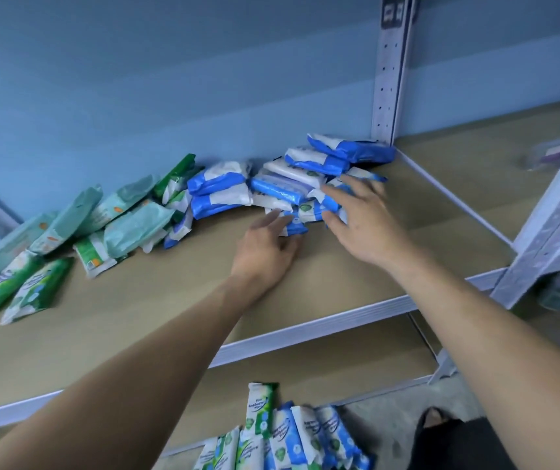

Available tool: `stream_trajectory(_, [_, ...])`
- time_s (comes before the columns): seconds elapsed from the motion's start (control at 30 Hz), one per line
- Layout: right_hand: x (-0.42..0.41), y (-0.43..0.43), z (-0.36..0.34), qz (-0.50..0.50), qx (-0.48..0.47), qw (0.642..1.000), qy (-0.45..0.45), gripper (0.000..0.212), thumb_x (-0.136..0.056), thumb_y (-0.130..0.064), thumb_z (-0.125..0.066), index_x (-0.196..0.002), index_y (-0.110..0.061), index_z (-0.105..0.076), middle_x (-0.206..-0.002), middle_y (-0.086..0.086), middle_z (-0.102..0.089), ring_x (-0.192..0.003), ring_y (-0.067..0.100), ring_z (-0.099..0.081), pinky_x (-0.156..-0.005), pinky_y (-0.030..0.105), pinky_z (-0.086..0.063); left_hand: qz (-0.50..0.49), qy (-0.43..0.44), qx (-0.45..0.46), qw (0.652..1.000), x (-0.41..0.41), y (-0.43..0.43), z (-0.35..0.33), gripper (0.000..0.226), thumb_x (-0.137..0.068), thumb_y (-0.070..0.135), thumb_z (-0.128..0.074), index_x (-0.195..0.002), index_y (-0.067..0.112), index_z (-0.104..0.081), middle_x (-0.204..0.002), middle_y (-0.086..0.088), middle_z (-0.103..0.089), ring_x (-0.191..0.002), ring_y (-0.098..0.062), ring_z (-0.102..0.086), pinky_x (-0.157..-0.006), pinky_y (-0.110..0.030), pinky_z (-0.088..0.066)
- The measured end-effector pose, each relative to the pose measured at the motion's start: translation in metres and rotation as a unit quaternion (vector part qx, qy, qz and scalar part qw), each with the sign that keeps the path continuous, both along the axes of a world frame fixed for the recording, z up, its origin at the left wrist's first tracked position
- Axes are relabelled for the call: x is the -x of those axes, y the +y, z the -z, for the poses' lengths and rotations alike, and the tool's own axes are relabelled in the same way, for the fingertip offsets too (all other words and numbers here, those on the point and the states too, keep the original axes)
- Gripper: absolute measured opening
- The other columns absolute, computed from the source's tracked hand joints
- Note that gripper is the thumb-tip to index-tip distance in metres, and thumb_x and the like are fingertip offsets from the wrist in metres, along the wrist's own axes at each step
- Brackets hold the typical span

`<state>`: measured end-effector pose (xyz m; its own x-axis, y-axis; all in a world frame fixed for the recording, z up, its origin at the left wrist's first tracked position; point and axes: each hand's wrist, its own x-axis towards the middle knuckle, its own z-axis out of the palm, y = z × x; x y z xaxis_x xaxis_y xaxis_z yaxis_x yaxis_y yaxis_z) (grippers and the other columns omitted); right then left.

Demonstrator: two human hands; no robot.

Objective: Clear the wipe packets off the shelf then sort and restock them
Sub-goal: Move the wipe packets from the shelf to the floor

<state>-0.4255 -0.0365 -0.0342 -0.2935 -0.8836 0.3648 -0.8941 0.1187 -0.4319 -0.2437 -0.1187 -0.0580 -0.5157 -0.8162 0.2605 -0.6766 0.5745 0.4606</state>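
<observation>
Blue-and-white wipe packets (319,161) lie heaped at the back right of the tan shelf board (156,300). Teal packets (126,218) and green-and-white packets (24,290) lie jumbled further left. My right hand (363,218) rests with spread fingers on the front blue packets (319,208) of the heap. My left hand (265,249) lies palm down on the board, its fingertips touching a small blue packet (294,225). Neither hand grips anything.
A perforated metal upright (390,79) stands at the back right corner, and another upright (550,212) at the front right. Several blue and green packets (285,439) stand on the lower shelf. The blue wall is close behind the heap.
</observation>
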Motion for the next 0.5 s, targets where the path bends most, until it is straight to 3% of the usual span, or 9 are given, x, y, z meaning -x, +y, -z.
stream_trajectory(0.23, [0.007,-0.010,0.003,-0.006,-0.001,1.000,-0.006,0.033,-0.095,-0.044,-0.060,-0.123,-0.028,-0.069,-0.144,0.009,-0.046,-0.137,0.033,-0.032,-0.117,0.044,-0.028,-0.043,0.022,-0.005,0.999,0.010,-0.007,-0.002,0.048,-0.087,0.060,-0.066,-0.129,0.036,-0.067,-0.148,0.008,-0.052,-0.131,-0.014,-0.055,-0.111,-0.028,-0.040])
stream_trajectory(0.33, [0.008,-0.008,0.003,0.007,0.039,0.999,-0.014,0.022,-0.091,-0.045,-0.065,-0.100,-0.025,-0.071,-0.123,0.001,-0.053,-0.121,0.029,-0.043,-0.104,0.044,-0.040,-0.073,0.005,-0.004,0.997,0.013,-0.004,-0.008,0.056,-0.081,0.070,-0.065,-0.126,0.037,-0.069,-0.144,0.011,-0.055,-0.127,-0.014,-0.057,-0.107,-0.029,-0.043])
stream_trajectory(0.43, [0.010,-0.005,0.001,0.043,0.062,0.997,-0.024,0.027,-0.088,-0.046,-0.068,-0.079,-0.021,-0.064,-0.103,-0.002,-0.052,-0.106,0.027,-0.046,-0.088,0.041,-0.045,-0.104,0.021,-0.009,0.994,0.016,-0.001,-0.014,0.059,-0.077,0.075,-0.064,-0.118,0.034,-0.074,-0.134,0.010,-0.064,-0.121,-0.013,-0.061,-0.100,-0.030,-0.048])
stream_trajectory(0.5, [0.011,-0.004,0.000,0.065,0.077,0.995,-0.009,0.028,-0.085,-0.044,-0.072,-0.079,-0.018,-0.062,-0.099,0.001,-0.051,-0.102,0.030,-0.047,-0.084,0.042,-0.046,-0.116,0.021,-0.011,0.993,0.016,0.001,-0.016,0.050,-0.078,0.072,-0.065,-0.107,0.034,-0.079,-0.121,0.008,-0.071,-0.112,-0.013,-0.065,-0.091,-0.031,-0.052])
